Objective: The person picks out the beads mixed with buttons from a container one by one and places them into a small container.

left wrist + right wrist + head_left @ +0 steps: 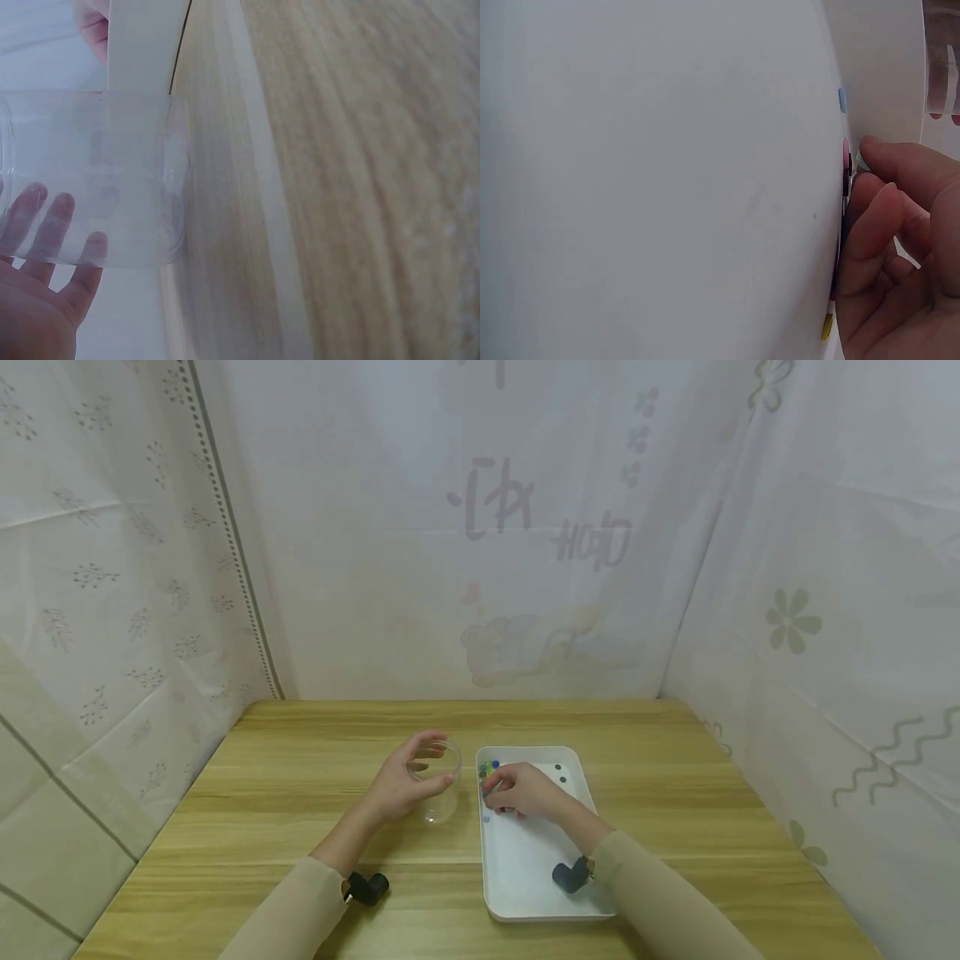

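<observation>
My left hand (401, 781) grips a clear plastic jar (441, 806), thumb on the near side and fingers around the far side. In the left wrist view the see-through wall of the jar (135, 180) shows fingertips (64, 202) against it; the jar stands upright, its base at the tabletop. Just right of it, my right hand (528, 789) reaches into a white tray (525, 877). Thumb and forefinger pinch a small pale green button (863, 162) beside the tray wall. Several small coloured buttons (489, 768) lie along the tray's left side, partly hidden by the hand.
Two dark buttons (561, 773) lie near the tray's back right. A light blue button (843, 100) and a yellow button (826, 327) rest by the wall. The wooden table (300, 768) meets patterned curtains (360, 610) behind and at both sides.
</observation>
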`<state>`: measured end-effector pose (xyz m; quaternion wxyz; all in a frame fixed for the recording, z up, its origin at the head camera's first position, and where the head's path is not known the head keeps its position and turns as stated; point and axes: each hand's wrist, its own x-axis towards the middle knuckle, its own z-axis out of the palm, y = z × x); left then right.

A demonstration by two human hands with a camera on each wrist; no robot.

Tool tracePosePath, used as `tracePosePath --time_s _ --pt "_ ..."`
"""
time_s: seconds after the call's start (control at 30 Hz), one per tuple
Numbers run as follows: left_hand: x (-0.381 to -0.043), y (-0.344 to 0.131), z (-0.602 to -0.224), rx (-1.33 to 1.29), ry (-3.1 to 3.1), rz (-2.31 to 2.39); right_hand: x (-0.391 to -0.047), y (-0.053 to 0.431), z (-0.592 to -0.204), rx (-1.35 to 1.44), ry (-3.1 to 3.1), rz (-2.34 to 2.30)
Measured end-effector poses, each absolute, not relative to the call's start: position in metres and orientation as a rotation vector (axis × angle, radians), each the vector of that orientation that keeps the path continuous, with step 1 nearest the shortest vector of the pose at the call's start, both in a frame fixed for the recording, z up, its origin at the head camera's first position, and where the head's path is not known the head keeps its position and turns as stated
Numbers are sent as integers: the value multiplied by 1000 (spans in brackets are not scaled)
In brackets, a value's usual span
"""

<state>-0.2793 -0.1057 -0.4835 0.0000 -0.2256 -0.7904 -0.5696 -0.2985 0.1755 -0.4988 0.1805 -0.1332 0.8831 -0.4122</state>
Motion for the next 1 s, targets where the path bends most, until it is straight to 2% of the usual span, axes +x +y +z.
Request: tracePosePath --time_s 1.0 --pt "-281 -106 -485 -707 -2486 -1804 -301 203 -488 -286 2562 -1338"
